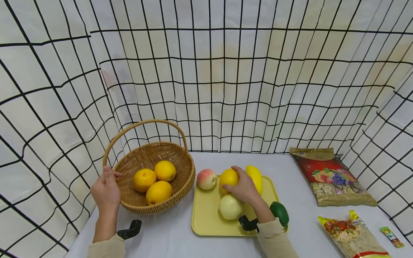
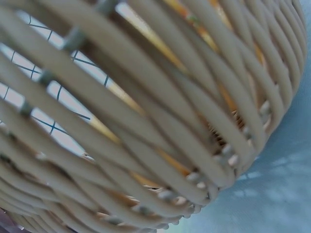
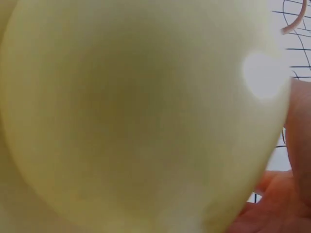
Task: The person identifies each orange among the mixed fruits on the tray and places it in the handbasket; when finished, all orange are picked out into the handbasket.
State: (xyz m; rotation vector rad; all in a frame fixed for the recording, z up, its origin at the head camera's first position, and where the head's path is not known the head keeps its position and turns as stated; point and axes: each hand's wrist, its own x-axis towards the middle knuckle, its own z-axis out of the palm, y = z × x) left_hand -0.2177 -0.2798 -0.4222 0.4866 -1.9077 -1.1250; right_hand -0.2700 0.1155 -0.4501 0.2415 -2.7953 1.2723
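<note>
In the head view my left hand (image 1: 108, 190) grips the left side of a wicker basket (image 1: 129, 200), where its arched handle meets the rim. The basket tilts toward me, with several centimetres of weave filling the left wrist view. Inside lie three oranges (image 1: 159, 193). My right hand (image 1: 245, 186) holds another orange (image 1: 228, 179) above the yellow tray (image 1: 201, 218), thumb and fingers around it. Just below sits a pale round fruit (image 1: 231, 207), which fills most of the right wrist view. A peach (image 1: 207, 179) and a yellow banana-like fruit (image 1: 255, 179) are beside it.
A dark green fruit (image 1: 280, 213) lies at the tray's right edge, partly behind my right wrist. Farther right are a large red-and-gold bag (image 1: 333, 179), a clear food packet (image 1: 355, 233) and a small sachet (image 1: 392, 237). Black wire grid (image 1: 209, 82) walls surround the white table.
</note>
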